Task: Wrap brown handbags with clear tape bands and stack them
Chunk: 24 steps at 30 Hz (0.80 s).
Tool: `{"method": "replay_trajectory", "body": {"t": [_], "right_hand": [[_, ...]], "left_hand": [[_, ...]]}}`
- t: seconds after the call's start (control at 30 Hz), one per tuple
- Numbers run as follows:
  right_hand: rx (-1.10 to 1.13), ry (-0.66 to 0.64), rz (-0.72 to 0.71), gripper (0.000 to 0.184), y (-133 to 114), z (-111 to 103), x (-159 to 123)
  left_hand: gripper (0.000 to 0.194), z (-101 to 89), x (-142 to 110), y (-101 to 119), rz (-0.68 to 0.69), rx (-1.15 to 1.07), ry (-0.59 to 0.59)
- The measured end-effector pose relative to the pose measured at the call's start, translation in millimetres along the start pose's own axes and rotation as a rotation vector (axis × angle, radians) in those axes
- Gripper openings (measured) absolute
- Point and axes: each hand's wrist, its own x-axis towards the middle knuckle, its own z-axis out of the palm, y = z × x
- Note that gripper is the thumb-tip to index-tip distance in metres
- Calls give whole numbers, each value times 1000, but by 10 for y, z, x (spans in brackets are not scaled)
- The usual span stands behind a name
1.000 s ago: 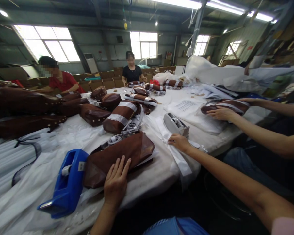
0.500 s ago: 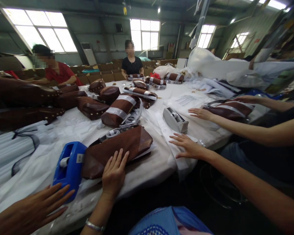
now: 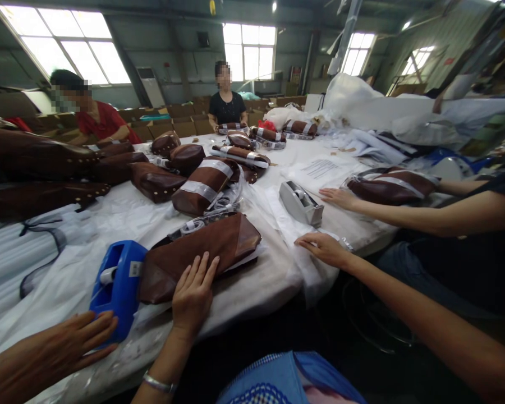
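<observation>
My left hand [image 3: 192, 297] lies flat and open on the near edge of a brown leather-like bundle [image 3: 206, 252], with coiled cable showing at the bundle's far side. My right hand [image 3: 326, 248] rests further right, its fingers drawn together on a white plastic strip [image 3: 286, 221] that hangs over the table edge. Just beyond that hand stands a grey tape dispenser [image 3: 299, 203]. A blue tape dispenser [image 3: 118, 283] stands left of the bundle, and another person's hand [image 3: 63, 348] reaches in from the lower left and touches it.
White plastic sheeting [image 3: 109, 224] covers the long table. Several brown taped bundles [image 3: 202, 191] lie along it. A co-worker's hand [image 3: 340, 197] lies flat at the right near a wrapped bundle [image 3: 393, 186]. Two people [image 3: 103, 123] [image 3: 229, 106] work across the table.
My right hand spread open half a second ago and has now drawn its fingers together on the strip. The other person's hand came in from the lower left to the blue dispenser.
</observation>
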Motion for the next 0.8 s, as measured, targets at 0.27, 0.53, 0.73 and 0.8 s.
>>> {"method": "replay_trajectory", "body": {"t": [0.27,0.53,0.73,0.8], "right_hand": [[269,20,-41,33,-719,284,-112],[442,-354,-229,33,-1067,667,-286],[275,134,-24,36,-785,645,102],[55,282,-10,41,-624,706,353]], "left_hand": [[70,-39,154,-121,56,45,46],[66,-133,215,-341,246,97,31],[70,-247,340,-438,189,97,52],[71,-300,415,-465,114,83,62]]}}
